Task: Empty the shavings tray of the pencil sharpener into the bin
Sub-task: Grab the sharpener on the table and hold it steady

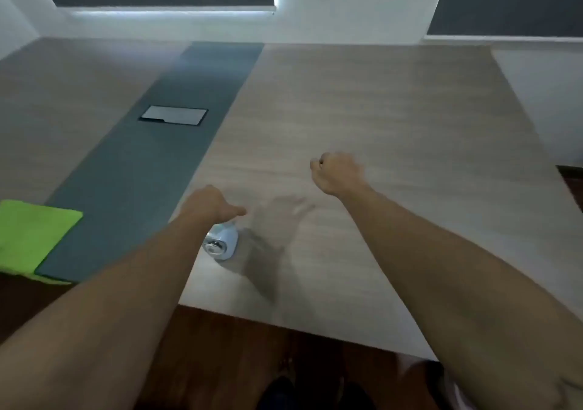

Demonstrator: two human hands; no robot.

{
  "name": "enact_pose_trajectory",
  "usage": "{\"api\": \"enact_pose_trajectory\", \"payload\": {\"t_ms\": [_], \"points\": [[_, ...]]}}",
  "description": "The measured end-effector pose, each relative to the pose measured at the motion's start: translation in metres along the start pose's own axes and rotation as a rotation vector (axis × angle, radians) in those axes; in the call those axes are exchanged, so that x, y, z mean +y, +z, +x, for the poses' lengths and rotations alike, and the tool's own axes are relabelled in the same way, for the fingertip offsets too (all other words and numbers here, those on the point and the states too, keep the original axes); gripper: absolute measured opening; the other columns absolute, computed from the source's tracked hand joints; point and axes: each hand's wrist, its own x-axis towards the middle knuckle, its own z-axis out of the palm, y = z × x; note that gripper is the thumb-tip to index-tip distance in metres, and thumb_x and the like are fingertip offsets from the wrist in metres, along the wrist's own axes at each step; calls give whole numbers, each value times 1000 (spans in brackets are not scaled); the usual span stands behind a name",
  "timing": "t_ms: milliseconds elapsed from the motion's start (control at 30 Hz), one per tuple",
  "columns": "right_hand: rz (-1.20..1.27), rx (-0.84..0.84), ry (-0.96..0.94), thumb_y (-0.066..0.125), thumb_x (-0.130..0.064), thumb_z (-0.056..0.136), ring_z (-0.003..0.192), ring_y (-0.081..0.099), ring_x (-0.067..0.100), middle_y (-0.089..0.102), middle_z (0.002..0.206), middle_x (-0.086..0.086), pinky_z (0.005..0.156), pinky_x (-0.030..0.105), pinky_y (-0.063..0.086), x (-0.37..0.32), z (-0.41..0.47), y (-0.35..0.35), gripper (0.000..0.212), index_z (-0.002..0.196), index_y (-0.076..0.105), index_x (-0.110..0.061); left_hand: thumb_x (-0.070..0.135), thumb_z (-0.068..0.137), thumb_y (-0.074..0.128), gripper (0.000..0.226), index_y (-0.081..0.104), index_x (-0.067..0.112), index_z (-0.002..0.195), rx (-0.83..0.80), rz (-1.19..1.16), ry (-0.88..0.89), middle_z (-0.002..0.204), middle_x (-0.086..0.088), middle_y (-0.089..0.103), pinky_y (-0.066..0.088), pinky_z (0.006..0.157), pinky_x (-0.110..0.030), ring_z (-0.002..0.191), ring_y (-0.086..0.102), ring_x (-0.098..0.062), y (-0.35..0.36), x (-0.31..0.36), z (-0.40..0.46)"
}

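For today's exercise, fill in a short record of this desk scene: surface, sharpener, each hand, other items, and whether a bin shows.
surface: wooden table with a dark centre strip
sharpener: pale blue pencil sharpener, near the front edge
left hand: over the sharpener, grip unclear
right hand: closed fist above the table, apart from the sharpener
other items: green cloth, grey hatch
bin: not in view

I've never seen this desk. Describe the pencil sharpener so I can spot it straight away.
Start at the wooden table and follow its near edge to where the grey strip meets the wood. The pencil sharpener stands there, just under the left hand. It is the only small, pale blue, rounded object; the green cloth lies flat.
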Motion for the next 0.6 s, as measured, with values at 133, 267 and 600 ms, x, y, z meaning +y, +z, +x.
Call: {"api": "enact_pose_trajectory", "payload": {"t_ms": [133, 267, 600], "points": [[-22, 59, 17, 26, -42, 101, 124, 48, 38, 58, 129, 16, 99, 48, 39, 11, -9, 35, 55, 127, 61, -8, 58, 74, 73, 72, 61, -2, 113, 21, 42, -54, 102, -15, 61, 46, 73, -33, 92, 60, -29, 31, -15, 2], [-16, 95, 14, 26, -42, 102, 127, 44, 37, 56, 132, 15, 102, 48, 36, 28, -14, 63, 54, 129, 58, -8, 36, 73, 77, 38, 60, 5, 86, 90, 30, -58, 72, -5, 53, 42, 63, -29, 77, 55, -25, 56, -18, 9], [28, 244, 39, 29, -41, 101, 126, 46, 37, 59, 130, 16, 101, 48, 37, 68, -34, 93, 53, 127, 62, -10, 34, 62, 89, 64, 66, 4, 113, 47, 45, 216, 111, -13, 68, 46, 74, -31, 96, 61, -30, 63, 31, 2]]}}
